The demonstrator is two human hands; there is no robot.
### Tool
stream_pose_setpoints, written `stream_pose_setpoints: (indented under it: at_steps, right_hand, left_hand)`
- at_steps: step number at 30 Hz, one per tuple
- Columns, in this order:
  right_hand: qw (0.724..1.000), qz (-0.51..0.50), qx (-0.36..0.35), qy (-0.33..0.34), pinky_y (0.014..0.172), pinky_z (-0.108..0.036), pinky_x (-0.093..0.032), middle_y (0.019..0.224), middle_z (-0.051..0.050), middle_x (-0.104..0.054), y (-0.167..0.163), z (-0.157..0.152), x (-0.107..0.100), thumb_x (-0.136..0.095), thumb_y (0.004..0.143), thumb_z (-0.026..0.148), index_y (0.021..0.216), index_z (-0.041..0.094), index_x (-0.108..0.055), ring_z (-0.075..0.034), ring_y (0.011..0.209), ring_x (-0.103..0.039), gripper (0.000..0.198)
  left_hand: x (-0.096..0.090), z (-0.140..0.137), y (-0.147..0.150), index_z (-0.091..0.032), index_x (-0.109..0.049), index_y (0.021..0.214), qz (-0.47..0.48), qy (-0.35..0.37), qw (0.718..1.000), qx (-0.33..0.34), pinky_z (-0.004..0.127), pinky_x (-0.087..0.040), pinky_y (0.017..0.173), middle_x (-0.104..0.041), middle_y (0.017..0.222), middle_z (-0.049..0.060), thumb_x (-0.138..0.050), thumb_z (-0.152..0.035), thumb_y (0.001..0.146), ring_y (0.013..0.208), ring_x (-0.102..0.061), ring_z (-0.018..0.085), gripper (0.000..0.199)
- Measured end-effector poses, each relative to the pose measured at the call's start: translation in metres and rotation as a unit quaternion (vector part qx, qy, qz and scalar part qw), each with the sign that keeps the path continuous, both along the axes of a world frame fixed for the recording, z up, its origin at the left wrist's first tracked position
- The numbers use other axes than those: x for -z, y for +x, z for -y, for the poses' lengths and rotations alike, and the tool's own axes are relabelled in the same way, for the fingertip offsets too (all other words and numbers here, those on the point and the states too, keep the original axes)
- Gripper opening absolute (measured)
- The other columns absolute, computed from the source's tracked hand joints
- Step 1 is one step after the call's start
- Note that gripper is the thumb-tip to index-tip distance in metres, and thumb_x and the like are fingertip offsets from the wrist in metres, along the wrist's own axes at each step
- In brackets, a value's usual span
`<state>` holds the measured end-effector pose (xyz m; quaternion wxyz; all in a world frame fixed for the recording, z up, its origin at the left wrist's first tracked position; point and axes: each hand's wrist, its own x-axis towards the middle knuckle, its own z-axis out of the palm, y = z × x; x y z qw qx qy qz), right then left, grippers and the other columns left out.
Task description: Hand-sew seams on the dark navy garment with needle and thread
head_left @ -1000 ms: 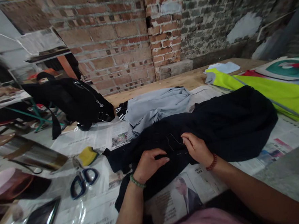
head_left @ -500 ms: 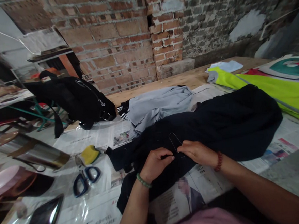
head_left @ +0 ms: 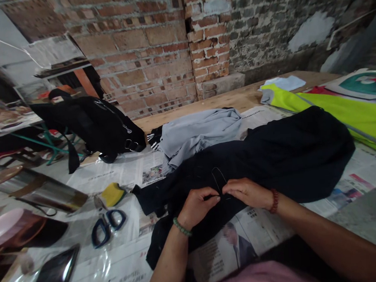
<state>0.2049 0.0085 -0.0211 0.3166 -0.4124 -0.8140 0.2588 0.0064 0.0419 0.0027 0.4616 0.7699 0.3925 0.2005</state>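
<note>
A: What has changed?

B: The right hand (head_left: 247, 192) has come down beside the left hand (head_left: 197, 205); both now appear to work one spot on the garment (head_left: 295, 155), spread across the bench (head_left: 247, 94).

A: Their pose?

B: Wrists apart, fingertips converging, both grips narrow. The left seemingly pinches the garment; whether the right holds a needle cannot be told. Thread (head_left: 215, 168) loops beyond.
</note>
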Motion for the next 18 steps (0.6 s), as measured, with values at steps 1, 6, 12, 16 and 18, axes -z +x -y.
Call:
stream_pose_setpoints:
  at_steps: [1, 6, 12, 16, 18]
  right_hand:
    - [1.000, -0.002, 0.000, -0.002, 0.064, -0.021, -0.043, 0.079, -0.002, -0.060, 0.000, -0.001, 0.000, -0.035, 0.084, 0.016, 0.092, 0.020, -0.060, -0.010, 0.070, -0.056, 0.026]
    - [1.000, 0.004, -0.011, -0.009, 0.066, -0.021, -0.043, 0.079, -0.002, -0.061, 0.001, -0.003, -0.003, -0.036, 0.082, 0.014, 0.092, 0.019, -0.059, -0.010, 0.072, -0.057, 0.025]
    - [1.000, 0.008, -0.019, -0.008, 0.065, -0.020, -0.044, 0.079, -0.001, -0.062, -0.003, -0.001, -0.007, -0.036, 0.079, 0.009, 0.090, 0.019, -0.059, -0.010, 0.071, -0.058, 0.027]
    - [1.000, 0.006, -0.002, -0.024, 0.065, -0.021, -0.045, 0.079, 0.000, -0.062, -0.012, 0.000, -0.005, -0.038, 0.079, 0.010, 0.097, 0.022, -0.054, -0.010, 0.070, -0.059, 0.027]
    - [0.999, -0.014, 0.012, -0.027, 0.068, -0.023, -0.046, 0.086, -0.001, -0.062, -0.015, -0.001, -0.005, -0.038, 0.081, 0.012, 0.104, 0.022, -0.049, -0.011, 0.076, -0.059, 0.028]
  left_hand:
    - [0.000, 0.000, 0.001, -0.017, -0.067, 0.076, 0.002, -0.001, 1.000, -0.003, 0.021, -0.040, 0.062, -0.063, 0.067, 0.000, -0.056, -0.028, 0.072, 0.064, -0.054, 0.013, 0.017]
    - [-0.002, 0.001, 0.002, -0.016, -0.067, 0.075, 0.016, -0.006, 1.000, -0.012, 0.021, -0.040, 0.064, -0.064, 0.068, 0.000, -0.057, -0.028, 0.071, 0.066, -0.055, 0.013, 0.016]
    - [-0.002, 0.000, 0.001, -0.016, -0.067, 0.074, 0.025, -0.010, 0.999, -0.017, 0.021, -0.040, 0.063, -0.063, 0.067, 0.000, -0.057, -0.027, 0.071, 0.065, -0.054, 0.013, 0.015]
    - [0.001, -0.003, 0.002, -0.015, -0.066, 0.074, 0.033, -0.011, 0.999, -0.028, 0.022, -0.039, 0.063, -0.062, 0.066, 0.000, -0.058, -0.028, 0.070, 0.064, -0.053, 0.013, 0.016]
    - [0.003, -0.003, 0.002, -0.015, -0.066, 0.073, 0.041, -0.018, 0.999, -0.028, 0.022, -0.039, 0.063, -0.062, 0.066, 0.000, -0.058, -0.028, 0.070, 0.064, -0.052, 0.012, 0.016]
